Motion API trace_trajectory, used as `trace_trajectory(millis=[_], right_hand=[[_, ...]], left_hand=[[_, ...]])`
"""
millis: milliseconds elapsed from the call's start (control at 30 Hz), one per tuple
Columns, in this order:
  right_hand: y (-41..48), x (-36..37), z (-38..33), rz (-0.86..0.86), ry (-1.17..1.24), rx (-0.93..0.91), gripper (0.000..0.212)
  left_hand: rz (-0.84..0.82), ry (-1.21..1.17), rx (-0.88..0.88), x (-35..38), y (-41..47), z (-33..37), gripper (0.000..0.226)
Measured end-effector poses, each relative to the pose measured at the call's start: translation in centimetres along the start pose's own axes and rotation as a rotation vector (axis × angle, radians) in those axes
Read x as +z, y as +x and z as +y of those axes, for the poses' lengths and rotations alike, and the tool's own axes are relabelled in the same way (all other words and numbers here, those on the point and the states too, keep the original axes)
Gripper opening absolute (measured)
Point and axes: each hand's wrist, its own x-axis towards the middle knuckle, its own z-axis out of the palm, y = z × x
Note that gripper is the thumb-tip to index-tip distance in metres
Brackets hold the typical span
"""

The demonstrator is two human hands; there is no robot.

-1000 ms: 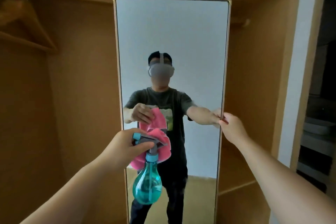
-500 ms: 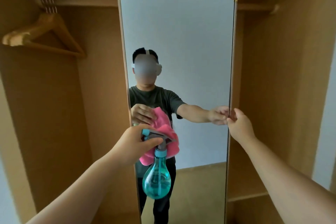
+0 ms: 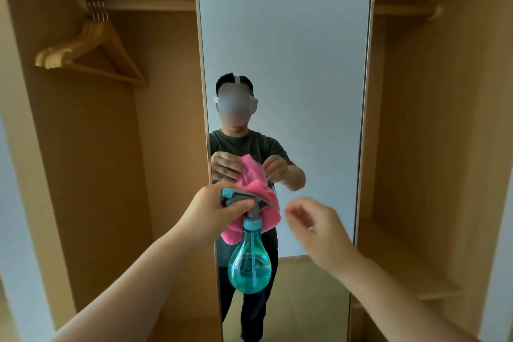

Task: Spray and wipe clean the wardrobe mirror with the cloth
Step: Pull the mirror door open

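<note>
Right hand [image 3: 319,228] now off right edge of mirror [image 3: 286,64], blurred in mid-air just beside pink cloth [image 3: 270,215], fingers loosely curled, holding nothing; wooden wardrobe [image 3: 83,175] surrounds upright mirror; hangers [image 3: 94,47] on rail, upper left; left hand [image 3: 211,216] grips spray bottle [image 3: 249,264] and cloth together before mirror's lower half.

I have the mirror [image 3: 283,64] standing straight ahead, in the middle of the open wardrobe [image 3: 83,175], whose back wall shows behind it on both sides. At the far left, hangers [image 3: 91,50] hang from the rail [image 3: 150,5], which runs behind the mirror's top. Near me, my left hand [image 3: 213,214] holds the spray bottle [image 3: 249,264] and the cloth [image 3: 266,203] together before the mirror's lower half. The bottle hangs below the hand, with the cloth behind its neck. My right hand [image 3: 319,230] is just right of them. A low shelf [image 3: 402,258] lies far right.
</note>
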Motion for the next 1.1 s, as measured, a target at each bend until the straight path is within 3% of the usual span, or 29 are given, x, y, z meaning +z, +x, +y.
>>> trace_trajectory(millis=[67, 267, 433, 633, 867, 1100], right_hand=[[-1.1, 2.1, -0.8, -0.121, 0.082, 0.024, 0.007], [-0.9, 4.8, -1.4, -0.119, 0.35, 0.202, 0.033], [-0.3, 5.8, -2.8, -0.108, 0.312, 0.15, 0.016], [0.7, 6.7, -5.3, -0.003, 0.376, 0.138, 0.018], [1.7, 6.4, -7.3, 0.079, 0.356, 0.113, 0.022], [1.5, 6.7, -9.2, -0.035, 0.42, 0.113, 0.025]], left_hand=[[0.016, -0.014, -0.015, 0.3, -0.3, 0.1, 0.013], [0.083, -0.037, -0.019, 0.8, -1.5, 0.1, 0.013], [0.086, -0.051, -0.033, -0.6, -2.1, -0.2, 0.019], [-0.058, 0.068, -0.026, -4.6, -2.6, -0.5, 0.055], [0.003, 0.344, 0.183, -7.2, -3.1, -1.0, 0.018], [0.038, 0.422, 0.405, -7.2, -3.2, -0.3, 0.02]])
